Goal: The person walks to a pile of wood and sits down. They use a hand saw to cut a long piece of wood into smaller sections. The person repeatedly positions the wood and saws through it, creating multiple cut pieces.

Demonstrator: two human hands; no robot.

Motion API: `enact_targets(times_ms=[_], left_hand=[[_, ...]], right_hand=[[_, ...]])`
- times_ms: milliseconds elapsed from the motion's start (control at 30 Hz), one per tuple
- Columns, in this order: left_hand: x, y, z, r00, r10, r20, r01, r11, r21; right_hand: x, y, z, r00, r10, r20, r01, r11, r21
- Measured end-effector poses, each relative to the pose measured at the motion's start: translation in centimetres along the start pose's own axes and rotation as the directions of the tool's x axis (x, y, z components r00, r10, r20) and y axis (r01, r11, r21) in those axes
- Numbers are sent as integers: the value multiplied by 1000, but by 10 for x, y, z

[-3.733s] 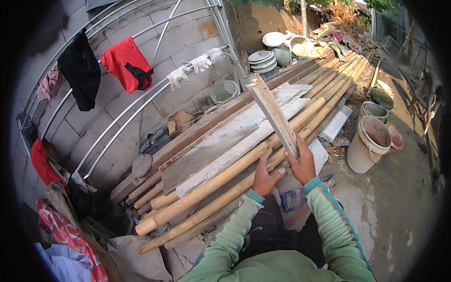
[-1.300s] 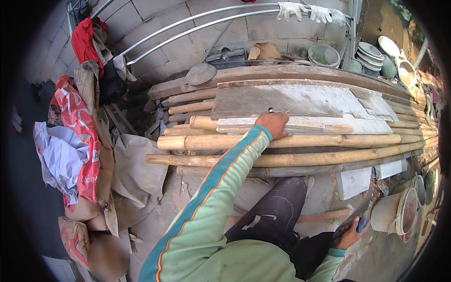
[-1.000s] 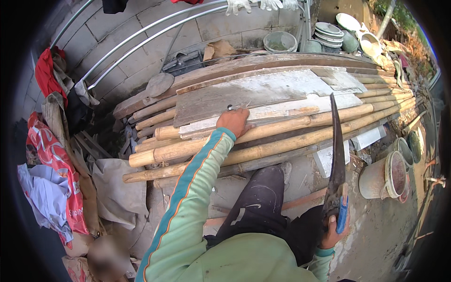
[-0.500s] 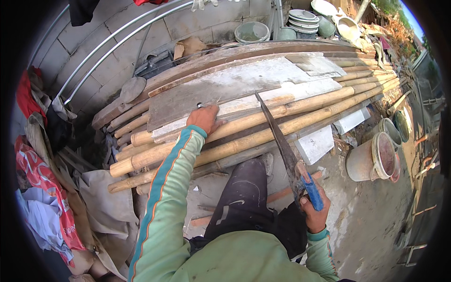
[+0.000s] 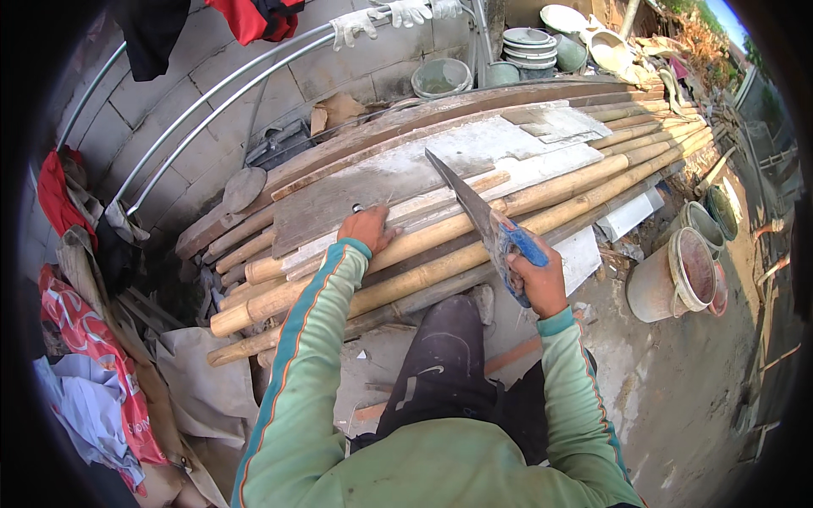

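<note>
My left hand (image 5: 366, 230) presses with curled fingers on a narrow pale wooden strip (image 5: 449, 199), which lies along a stained grey-white board (image 5: 347, 182) on a pile of bamboo poles (image 5: 508, 233). A small dark object shows at my left fingertips; I cannot make it out. My right hand (image 5: 533, 275) grips the blue handle of a handsaw (image 5: 466, 203). The blade slants up to the left across the strip, its tip over the board to the right of my left hand. Whether its teeth touch wood I cannot tell.
Gloves (image 5: 356, 25) and clothes (image 5: 59, 190) hang on curved metal bars before the block wall. Buckets stand at right (image 5: 656, 279) and behind the pile (image 5: 436, 76). Red-and-white fabric (image 5: 89, 330) and crumpled sheeting lie at left. My dark-clad knee (image 5: 440, 339) is below the poles.
The wooden strip I held upright in both hands now lies on the pile under my left hand. My right hand has taken hold of the saw and raised it forward over the wood.
</note>
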State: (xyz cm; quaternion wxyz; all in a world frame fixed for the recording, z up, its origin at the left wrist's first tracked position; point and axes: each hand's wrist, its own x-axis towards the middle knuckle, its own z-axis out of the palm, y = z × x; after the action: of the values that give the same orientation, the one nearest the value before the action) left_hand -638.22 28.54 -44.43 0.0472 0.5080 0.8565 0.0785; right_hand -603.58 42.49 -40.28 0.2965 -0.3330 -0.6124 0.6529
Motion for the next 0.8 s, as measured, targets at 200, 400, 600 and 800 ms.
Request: enact_targets(times_ms=[200, 400, 600, 800], left_hand=[[14, -13, 3, 995, -97, -14, 96, 993, -68], [31, -46, -23, 990, -127, 54, 101, 933, 345], [45, 71, 46, 973, 86, -216, -82, 996, 29], [72, 57, 63, 967, 197, -160, -210, 975, -71]], right_hand=[[-6, -4, 4, 998, -55, -10, 54, 995, -82], [-32, -11, -2, 994, -103, -30, 100, 991, -89], [-28, -6, 3, 991, -123, -47, 122, 992, -12], [-44, -10, -3, 990, -138, -10, 137, 985, -103]])
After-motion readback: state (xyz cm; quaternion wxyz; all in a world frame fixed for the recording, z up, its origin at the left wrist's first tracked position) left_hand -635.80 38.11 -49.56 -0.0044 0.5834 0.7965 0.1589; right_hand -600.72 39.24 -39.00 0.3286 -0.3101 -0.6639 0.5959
